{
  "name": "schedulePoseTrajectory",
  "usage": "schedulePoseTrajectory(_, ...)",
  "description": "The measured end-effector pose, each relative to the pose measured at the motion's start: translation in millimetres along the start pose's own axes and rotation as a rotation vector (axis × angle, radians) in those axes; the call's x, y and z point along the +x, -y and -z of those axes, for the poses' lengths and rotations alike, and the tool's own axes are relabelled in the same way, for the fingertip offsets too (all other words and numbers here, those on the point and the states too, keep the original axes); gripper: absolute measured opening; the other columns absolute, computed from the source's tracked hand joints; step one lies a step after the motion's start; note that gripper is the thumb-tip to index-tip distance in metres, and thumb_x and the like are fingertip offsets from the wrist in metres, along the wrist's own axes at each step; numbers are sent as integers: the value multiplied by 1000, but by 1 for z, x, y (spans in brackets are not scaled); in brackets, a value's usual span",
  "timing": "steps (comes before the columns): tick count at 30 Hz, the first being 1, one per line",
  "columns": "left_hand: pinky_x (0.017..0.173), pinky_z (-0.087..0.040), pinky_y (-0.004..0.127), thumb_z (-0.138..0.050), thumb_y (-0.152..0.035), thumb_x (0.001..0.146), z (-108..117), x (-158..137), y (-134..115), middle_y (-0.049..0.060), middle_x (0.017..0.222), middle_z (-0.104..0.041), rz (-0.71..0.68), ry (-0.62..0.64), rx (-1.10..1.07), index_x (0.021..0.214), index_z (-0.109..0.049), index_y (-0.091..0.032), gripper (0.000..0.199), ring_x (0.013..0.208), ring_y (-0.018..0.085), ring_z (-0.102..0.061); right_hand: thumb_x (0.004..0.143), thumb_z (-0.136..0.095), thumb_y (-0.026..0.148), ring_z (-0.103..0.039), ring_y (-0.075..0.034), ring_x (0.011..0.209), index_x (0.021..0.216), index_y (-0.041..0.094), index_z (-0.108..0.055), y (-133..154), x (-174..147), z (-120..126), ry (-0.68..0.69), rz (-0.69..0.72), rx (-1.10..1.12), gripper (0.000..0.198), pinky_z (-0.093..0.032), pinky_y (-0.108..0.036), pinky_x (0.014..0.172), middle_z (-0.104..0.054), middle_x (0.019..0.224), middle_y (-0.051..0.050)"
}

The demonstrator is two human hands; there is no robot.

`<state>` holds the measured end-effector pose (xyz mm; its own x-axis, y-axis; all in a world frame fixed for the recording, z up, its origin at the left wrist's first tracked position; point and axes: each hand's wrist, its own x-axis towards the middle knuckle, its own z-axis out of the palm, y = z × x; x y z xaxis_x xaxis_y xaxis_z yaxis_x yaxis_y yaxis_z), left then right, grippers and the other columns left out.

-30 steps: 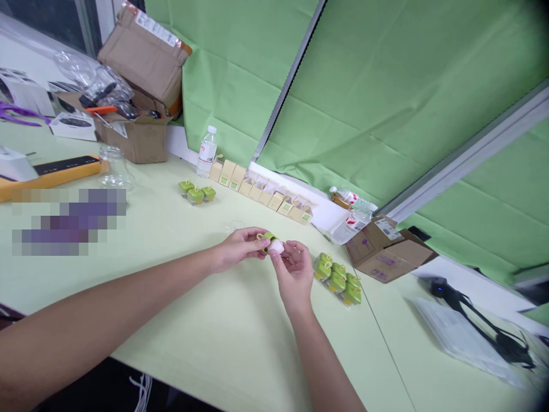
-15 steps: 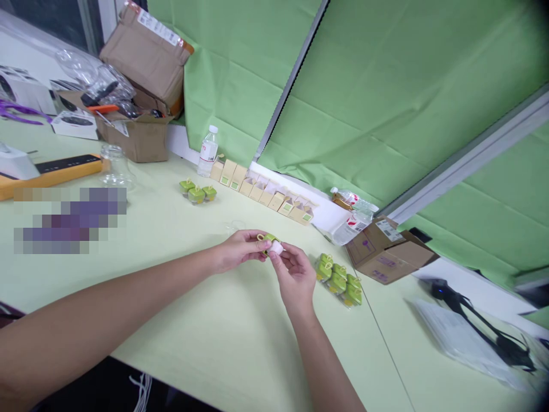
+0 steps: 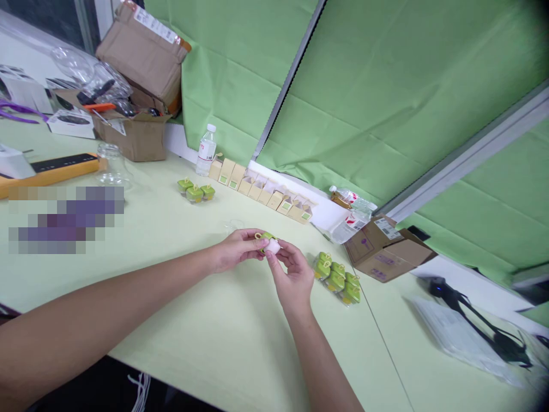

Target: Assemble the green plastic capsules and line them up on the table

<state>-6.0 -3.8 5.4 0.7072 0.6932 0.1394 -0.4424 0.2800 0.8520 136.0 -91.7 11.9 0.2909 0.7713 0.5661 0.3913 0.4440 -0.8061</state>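
Over the middle of the table my left hand (image 3: 235, 250) is closed on a small green lid (image 3: 269, 235) with a pale yellow loop. My right hand (image 3: 295, 276) pinches a small white rounded piece (image 3: 272, 246) against the lid; its exact kind I cannot make out. Fingers cover much of both. Just behind my left hand lies a faint clear plastic piece (image 3: 234, 226). Right of my right hand sit several small clear containers with green lids (image 3: 337, 277) and yellow loops. A smaller cluster of green-lidded containers (image 3: 195, 191) stands farther back on the left.
A row of small cardboard boxes (image 3: 259, 186) lines the back edge, beside an upright water bottle (image 3: 206, 150). More bottles lie near an open carton (image 3: 381, 252) on the right. At the left are a glass jar (image 3: 111, 166) and a box of tools (image 3: 132, 134).
The white piece has shifted slightly and turned between my fingers against the green lid. Both hands keep their grip, and the whole view has drifted a little.
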Motion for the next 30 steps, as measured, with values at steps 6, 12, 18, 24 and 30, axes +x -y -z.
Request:
schedulePoseTrajectory(6, 78, -48, 28, -78, -34, 79, 0, -1, -1, 8, 100, -65, -26, 27, 10, 101, -71, -15, 30, 88, 15, -60, 80, -75, 28, -70, -19, 86, 106, 22, -70, 2, 2, 2, 0, 34, -32, 28, -62, -37, 80, -71, 101, -7)
schedulePoseTrajectory(12, 80, -48, 31, -79, -33, 78, -2, -2, -5, 7, 97, -65, -23, 23, 26, 100, -72, -15, 30, 84, 14, -60, 81, -74, 28, -69, -20, 89, 107, 23, -72, 5, 2, 4, 19, 108, -79, 26, -64, -37, 80, -69, 104, -7)
schedulePoseTrajectory(18, 79, -47, 32, -80, -34, 76, -4, -4, -6, 7, 94, -67, -38, 12, 33, 99, -73, -14, 31, 81, 14, -60, 83, -72, 28, -70, -19, 88, 104, 23, -74, 7, 1, 3, 8, 115, -94, 23, -64, -36, 80, -70, 105, -6)
schedulePoseTrajectory(24, 78, -48, 31, -80, -35, 75, -6, -5, -10, 9, 99, -68, -58, 21, 82, 102, -73, -15, 34, 84, 15, -61, 80, -75, 31, -72, -21, 86, 105, 23, -75, 8, -1, 2, -20, 64, -64, 26, -63, -39, 82, -73, 108, -6)
schedulePoseTrajectory(30, 74, -48, 30, -80, -35, 75, -5, -4, -11, 9, 100, -68, -62, 10, 137, 101, -72, -15, 34, 84, 16, -61, 74, -81, 34, -73, -23, 84, 101, 19, -71, 5, -2, -2, -68, -66, 34, 33, -62, -42, 82, -76, 95, -7)
